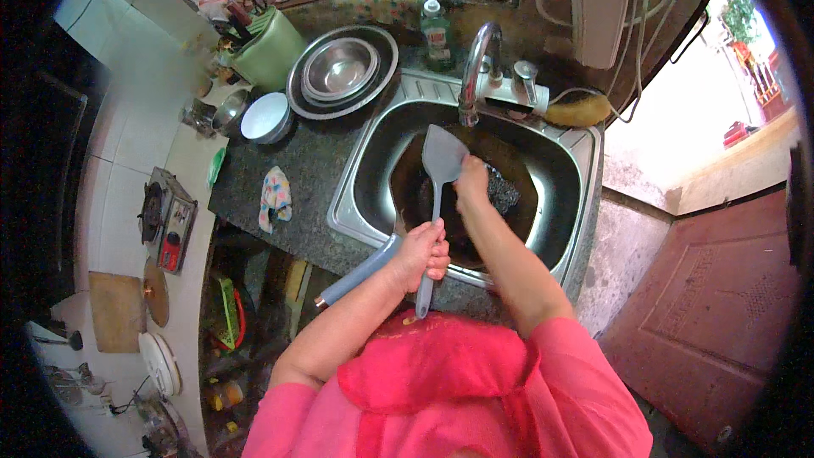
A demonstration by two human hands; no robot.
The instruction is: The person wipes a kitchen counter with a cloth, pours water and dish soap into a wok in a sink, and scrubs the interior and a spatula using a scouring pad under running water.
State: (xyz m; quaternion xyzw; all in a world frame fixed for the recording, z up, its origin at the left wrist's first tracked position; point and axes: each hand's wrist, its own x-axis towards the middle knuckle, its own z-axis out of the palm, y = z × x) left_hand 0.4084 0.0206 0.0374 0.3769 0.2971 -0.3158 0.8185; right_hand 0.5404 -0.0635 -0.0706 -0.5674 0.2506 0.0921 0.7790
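My left hand (423,251) is wrapped around the handle of a grey turner spatula (445,156), whose flat blade points up over the sink. At the blade's right edge is my right hand (472,181); its fingers pass behind the blade and are partly hidden, so whether they also hold a scrubber cannot be seen. Beneath both hands, a dark pan (413,152) lies in the stainless steel sink (566,203). The pan's grey handle (359,270) reaches over the sink's front rim beside my left forearm. Bubbly, glinting liquid (505,191) shows inside the pan.
A chrome faucet (477,70) arches over the sink's back edge. Dish soap (436,32) stands behind it. Left on the counter are nested metal bowls (342,73), a white bowl (267,117), a patterned cloth (275,198) and a green knife block (270,48). A gas stove (168,219) sits farther left.
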